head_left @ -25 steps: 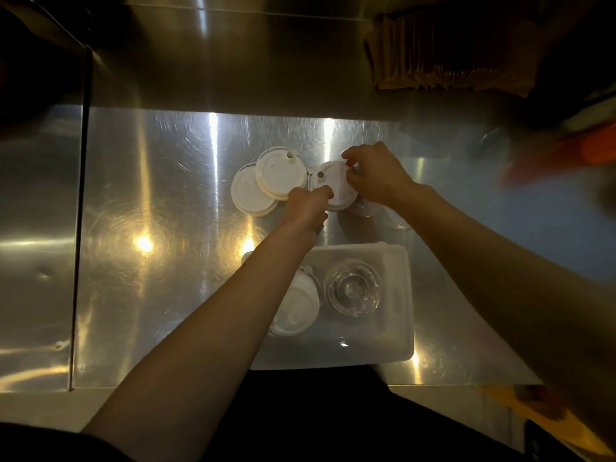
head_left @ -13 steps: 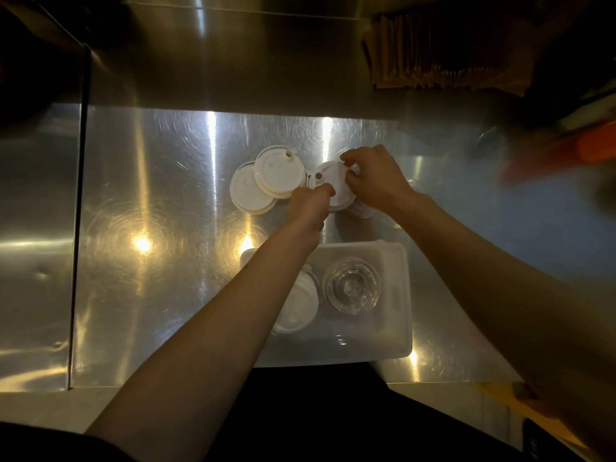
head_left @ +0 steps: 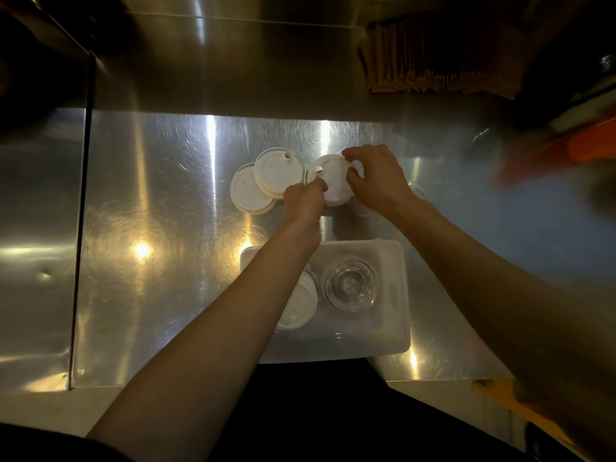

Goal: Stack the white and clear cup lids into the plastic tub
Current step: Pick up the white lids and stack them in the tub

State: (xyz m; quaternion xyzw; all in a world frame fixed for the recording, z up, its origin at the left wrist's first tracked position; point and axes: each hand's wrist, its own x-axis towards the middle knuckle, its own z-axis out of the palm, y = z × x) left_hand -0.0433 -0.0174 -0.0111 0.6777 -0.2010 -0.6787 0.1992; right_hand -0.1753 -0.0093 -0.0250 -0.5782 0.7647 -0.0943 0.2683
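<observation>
On the steel counter a white cup lid [head_left: 330, 181] is gripped from both sides: my left hand [head_left: 305, 203] pinches its near-left edge and my right hand [head_left: 375, 180] holds its right edge. To the left, two more white lids [head_left: 271, 173] lie overlapping, one [head_left: 245, 191] partly under the other. The translucent plastic tub [head_left: 393, 328] sits near the front edge. Inside it stand a stack of clear lids [head_left: 350, 283] and white lids [head_left: 298, 303], partly hidden by my left forearm.
The steel counter [head_left: 160, 208] has a seam and a lower panel on the left. A bundle of brown paper sleeves [head_left: 430, 58] leans at the back right. A blurred orange object [head_left: 573, 148] lies at the far right.
Both hands stayed on the same white lid. My right fingers shifted slightly around its far edge, and my left fingers closed further onto its near edge.
</observation>
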